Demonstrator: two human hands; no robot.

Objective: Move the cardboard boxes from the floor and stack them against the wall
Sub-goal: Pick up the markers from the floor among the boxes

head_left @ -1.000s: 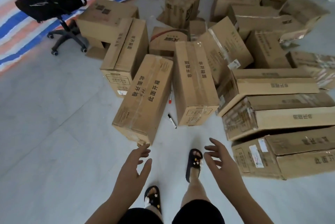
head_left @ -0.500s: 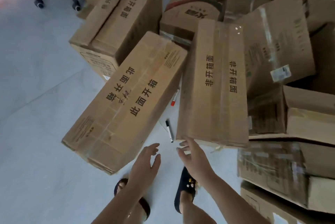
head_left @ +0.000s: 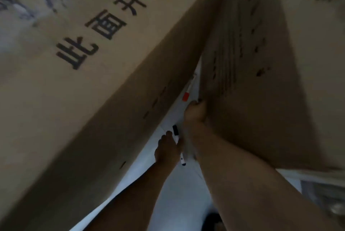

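Both hands between two long brown cardboard boxes, right hand gripping the right box at its lower edge, left hand relaxed, holding nothing, beside the left box, both boxes' long axes running away from the person, two marker pens, one red-capped, one black-capped, on the pale floor.

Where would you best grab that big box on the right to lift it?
Probably by its bottom edges, from the two long sides. The box on the right is long with smooth flat faces and no handles, so fingers need an edge to hook under. The right hand is already at its lower near corner, coming from the gap between the boxes; the left hand would likely take the opposite side.
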